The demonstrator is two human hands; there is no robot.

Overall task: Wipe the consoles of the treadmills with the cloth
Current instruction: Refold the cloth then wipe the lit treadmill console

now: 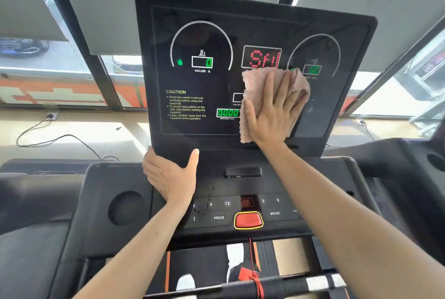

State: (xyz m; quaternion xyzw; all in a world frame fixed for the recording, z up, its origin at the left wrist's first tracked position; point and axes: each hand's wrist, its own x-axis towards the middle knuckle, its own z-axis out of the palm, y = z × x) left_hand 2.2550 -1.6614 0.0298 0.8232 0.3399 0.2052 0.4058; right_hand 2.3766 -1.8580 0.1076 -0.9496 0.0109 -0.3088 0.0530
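The black treadmill console [192, 34] fills the middle of the view, its screen lit with green and red digits and a CAUTION text. My right hand [272, 111] lies flat on a pinkish-beige cloth [252, 87] and presses it against the screen's centre right, covering part of the readouts. My left hand [168, 176] grips the console's lower left corner, thumb on the front, fingers behind the edge.
Below the screen is a button panel [274, 213] with a red stop button [248, 220] and several water drops. A round cup holder [126, 207] sits at the left. Another treadmill [409, 154] stands to the right. A power cable [60, 137] lies on the floor by the windows.
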